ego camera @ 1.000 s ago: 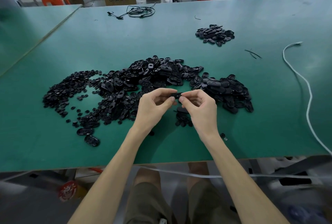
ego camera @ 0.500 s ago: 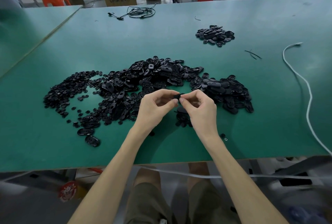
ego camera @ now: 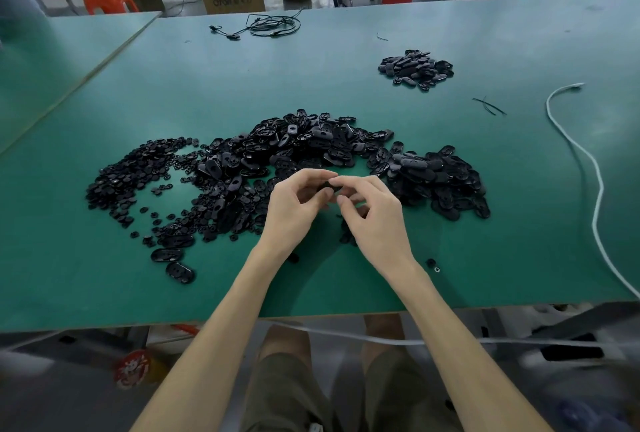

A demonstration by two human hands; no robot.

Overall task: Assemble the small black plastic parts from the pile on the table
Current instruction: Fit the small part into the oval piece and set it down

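Note:
A wide pile of small black plastic parts (ego camera: pixel 294 158) spreads over the middle of the green table (ego camera: pixel 346 68): oval shells in the centre and right, tiny round pieces on the left. Just in front of the pile, my left hand (ego camera: pixel 294 210) and my right hand (ego camera: pixel 372 215) meet above the table. Both pinch one small black part (ego camera: pixel 327 185) between thumb and fingertips. The part is mostly hidden by the fingers. A few loose black pieces (ego camera: pixel 346 234) lie under my right hand.
A smaller heap of black oval parts (ego camera: pixel 415 69) lies at the far right. A white cable (ego camera: pixel 588 168) curves along the right side. A black wire bundle (ego camera: pixel 270 25) lies at the far edge. Two thin black ties (ego camera: pixel 488 107) are near the cable. Cardboard boxes and orange stools stand behind.
Both hands stay in the same spot with the part between them. The fingertips have closed in tighter, and the right hand's fingers have shifted a little over the part.

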